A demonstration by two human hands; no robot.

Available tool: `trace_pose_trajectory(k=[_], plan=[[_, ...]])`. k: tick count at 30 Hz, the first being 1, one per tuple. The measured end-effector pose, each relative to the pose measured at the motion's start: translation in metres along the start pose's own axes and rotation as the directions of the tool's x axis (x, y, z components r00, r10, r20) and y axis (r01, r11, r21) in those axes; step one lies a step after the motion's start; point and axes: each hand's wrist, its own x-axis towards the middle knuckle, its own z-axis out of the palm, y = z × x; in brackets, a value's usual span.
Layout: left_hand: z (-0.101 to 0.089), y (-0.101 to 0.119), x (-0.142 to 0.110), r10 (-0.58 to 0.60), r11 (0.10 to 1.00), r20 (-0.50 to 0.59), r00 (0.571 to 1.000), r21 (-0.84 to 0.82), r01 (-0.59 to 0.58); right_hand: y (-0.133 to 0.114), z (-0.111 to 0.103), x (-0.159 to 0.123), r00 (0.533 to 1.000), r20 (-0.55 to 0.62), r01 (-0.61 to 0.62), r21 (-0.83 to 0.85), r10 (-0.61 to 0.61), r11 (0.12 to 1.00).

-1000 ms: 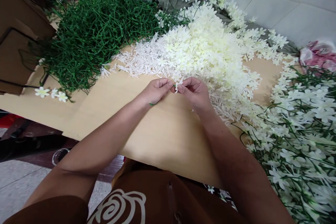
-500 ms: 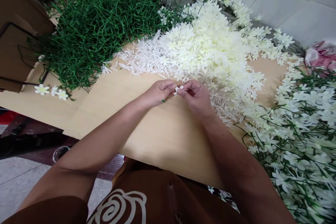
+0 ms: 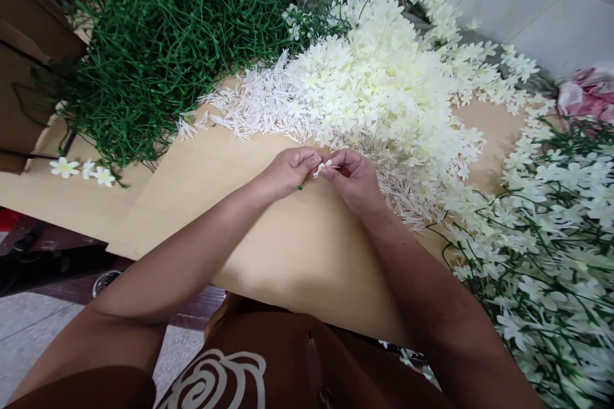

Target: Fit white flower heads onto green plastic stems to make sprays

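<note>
Over the cardboard sheet [image 3: 268,236], my two hands meet fingertip to fingertip. My left hand [image 3: 293,172] is closed on a green plastic stem [image 3: 300,188]; its end pokes out below the fingers and the rest is hidden. My right hand [image 3: 355,180] pinches a small white artificial flower [image 3: 320,169] by thumb and forefinger, right at the left fingertips. A thin white piece sticks out behind the flower, between the right fingers. Whether stem and flower are joined is hidden by the fingers.
Behind my hands lie a heap of loose white flowers [image 3: 384,70], white stamen pieces [image 3: 273,99] and a pile of green stems [image 3: 182,45]. Flowers on stems [image 3: 551,255] are massed at the right. A cardboard box [image 3: 29,64] stands at the left; three flowers [image 3: 64,167] lie near it.
The white flower has turned and shifted slightly down between the fingertips. The green stem end has swung from beside the left wrist to below the left fingers. Both hands stay together.
</note>
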Motion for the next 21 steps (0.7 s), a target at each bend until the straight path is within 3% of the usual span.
trace_pose_trajectory(k=[7,21], plan=[[0.0041,-0.0033,-0.0006,-0.011,0.995,-0.046,0.999,0.104,0.015,0.0024,0.0020,-0.0011,0.996,-0.073,-0.045,-0.047,0.041,0.998],[0.0025,-0.0058,0.0024,0.022,0.998,0.016,1.000,0.063,-0.022,0.0021,0.0045,0.0054,0.989,-0.093,-0.110,0.037,0.113,0.993]])
